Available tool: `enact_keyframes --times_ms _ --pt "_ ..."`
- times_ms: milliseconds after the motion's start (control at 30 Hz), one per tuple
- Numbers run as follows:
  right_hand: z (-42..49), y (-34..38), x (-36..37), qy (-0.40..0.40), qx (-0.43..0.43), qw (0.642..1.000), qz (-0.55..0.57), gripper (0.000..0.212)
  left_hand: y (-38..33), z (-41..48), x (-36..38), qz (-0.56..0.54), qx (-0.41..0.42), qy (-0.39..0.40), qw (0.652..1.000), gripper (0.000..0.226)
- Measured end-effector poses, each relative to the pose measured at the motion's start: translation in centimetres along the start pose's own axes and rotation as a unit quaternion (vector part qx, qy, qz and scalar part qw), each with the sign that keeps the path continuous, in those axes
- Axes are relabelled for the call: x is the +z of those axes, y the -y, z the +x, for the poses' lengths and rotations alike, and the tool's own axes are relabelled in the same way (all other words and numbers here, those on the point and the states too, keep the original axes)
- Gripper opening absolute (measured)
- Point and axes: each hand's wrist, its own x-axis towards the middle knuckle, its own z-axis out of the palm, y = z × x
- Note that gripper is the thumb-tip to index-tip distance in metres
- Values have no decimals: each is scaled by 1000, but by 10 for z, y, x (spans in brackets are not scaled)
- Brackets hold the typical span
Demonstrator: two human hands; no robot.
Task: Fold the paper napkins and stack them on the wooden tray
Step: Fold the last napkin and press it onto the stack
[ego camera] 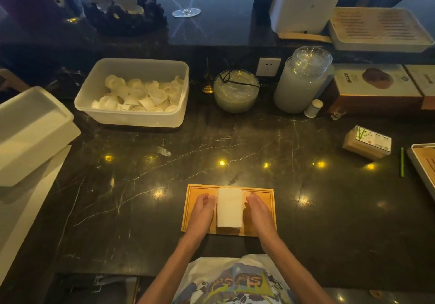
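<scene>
A small wooden tray (268, 200) lies on the dark marble counter close to me. A neat white stack of folded paper napkins (229, 207) stands in its middle. My left hand (203, 212) rests on the tray at the stack's left edge, fingers curled toward it. At the stack's right edge is my right hand (257, 207), fingertips touching or nearly touching the paper. Neither hand lifts the stack; both flank it.
A brown napkin pack (367, 145) lies at the right, with a green stick (402, 162) and another tray (421, 162) beyond. At the back are a plastic bin of small cups (134, 92), a glass bowl (236, 90) and a tall jar (301, 80). White containers (30, 129) crowd the left.
</scene>
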Motion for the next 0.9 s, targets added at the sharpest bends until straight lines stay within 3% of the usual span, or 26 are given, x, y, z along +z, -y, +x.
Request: enact_keyframes --times_ms 100,233,467,600,800,900 --pt "-7 6 12 77 67 990 94 60 0 -8 8 -52 -28 71 996 60" --pt "-5 2 22 104 73 980 150 64 -7 -17 21 -68 -9 117 991 48" --pt "-1 -2 25 111 86 979 148 53 -8 -19 19 -63 8 133 989 40" --pt "-2 1 24 118 87 973 179 40 -6 -17 19 -79 -1 140 987 49" --pt "-6 -2 25 111 100 972 183 46 -4 -15 19 -135 -35 141 980 55" --pt "-6 -2 25 105 107 972 183 52 -5 -14 19 -132 -25 149 980 47"
